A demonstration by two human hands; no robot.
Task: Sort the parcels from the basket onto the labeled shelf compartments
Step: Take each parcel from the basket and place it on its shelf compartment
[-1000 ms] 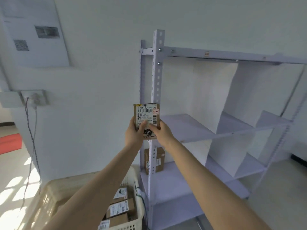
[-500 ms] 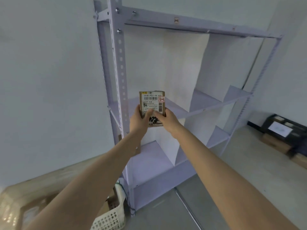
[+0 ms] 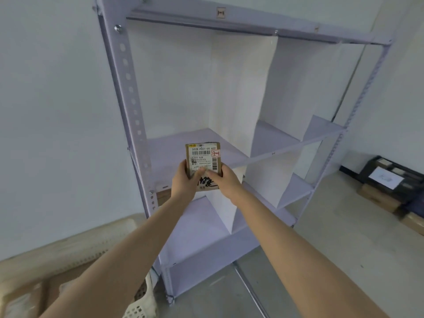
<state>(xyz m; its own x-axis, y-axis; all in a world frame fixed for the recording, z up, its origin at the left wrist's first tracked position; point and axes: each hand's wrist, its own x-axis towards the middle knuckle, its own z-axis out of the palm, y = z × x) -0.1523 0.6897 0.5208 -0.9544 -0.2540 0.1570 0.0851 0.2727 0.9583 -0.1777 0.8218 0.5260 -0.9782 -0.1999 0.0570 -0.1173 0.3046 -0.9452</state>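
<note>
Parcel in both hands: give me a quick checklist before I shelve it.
1. Grip: left hand and right hand both hold the parcel: ok.
2. Printed label faces the camera: ok.
3. Code on the red handwritten tag legible: cannot tell.
4. Marking on the shelf label on the top rail readable: cannot tell.
5. Path into the left compartment unobstructed: ok.

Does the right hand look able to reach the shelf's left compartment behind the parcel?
Probably yes: the right hand holds the parcel just before that compartment, whose front is open, nothing between.
</note>
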